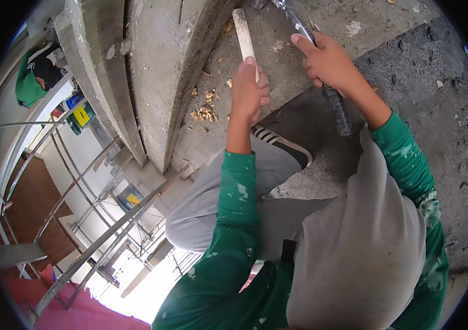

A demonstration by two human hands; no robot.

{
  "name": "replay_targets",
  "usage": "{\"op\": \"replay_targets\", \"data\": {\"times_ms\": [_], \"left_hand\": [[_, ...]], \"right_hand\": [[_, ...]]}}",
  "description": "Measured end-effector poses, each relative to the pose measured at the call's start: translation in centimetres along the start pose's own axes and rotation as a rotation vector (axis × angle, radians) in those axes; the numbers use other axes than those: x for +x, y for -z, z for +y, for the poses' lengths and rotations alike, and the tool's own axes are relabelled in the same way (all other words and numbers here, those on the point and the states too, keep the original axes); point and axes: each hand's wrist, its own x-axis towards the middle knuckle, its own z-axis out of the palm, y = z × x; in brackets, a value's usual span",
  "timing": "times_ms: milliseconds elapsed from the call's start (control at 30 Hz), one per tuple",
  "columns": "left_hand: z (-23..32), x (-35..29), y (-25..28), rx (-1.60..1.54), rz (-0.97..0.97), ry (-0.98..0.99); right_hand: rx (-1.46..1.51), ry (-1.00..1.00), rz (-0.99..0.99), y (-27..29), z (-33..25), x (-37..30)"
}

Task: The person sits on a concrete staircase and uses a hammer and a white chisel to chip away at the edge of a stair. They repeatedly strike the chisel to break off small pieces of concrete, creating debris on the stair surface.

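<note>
My left hand [249, 91] is closed around the lower end of a pale, round wooden stick [243, 36] with a dirty, worn top. The stick points away from me over the concrete floor. To the right, my right hand [327, 63] grips a long tool with a black tape-wrapped handle [337, 113]. Its shaft runs up to a shiny metallic part at the top edge, where the far end is cut off, so its exact kind is unclear. The two tools are apart. Small yellowish chips [205, 114] lie on the floor left of my left hand.
A raised concrete beam [170, 71] borders the floor on the left. Past it, a drop shows metal scaffold tubes [102, 239] and a lower level. Another person in green [33, 85] is at the far left. A dark floor patch [421, 93] spreads to the right.
</note>
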Motion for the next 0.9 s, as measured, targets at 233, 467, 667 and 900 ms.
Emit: {"op": "replay_targets", "data": {"times_ms": [233,467,667,900], "left_hand": [[5.8,-5.9,0.3,1.498,0.232,-0.47],[1.7,-2.8,-1.1,1.026,0.189,-0.416],[-2.3,1.7,1.6,0.762,0.135,-0.336],[0.3,3.0,7.6,0.999,0.061,-0.442]], "right_hand": [[-0.035,0.008,0.069,1.6,0.7,-1.5],[-0.035,0.023,0.072,1.5,0.3,-1.7],[0.03,0.03,0.108,0.3,1.8,-2.2],[0.187,0.149,0.153,-3.8,5.7,-3.8]]}}
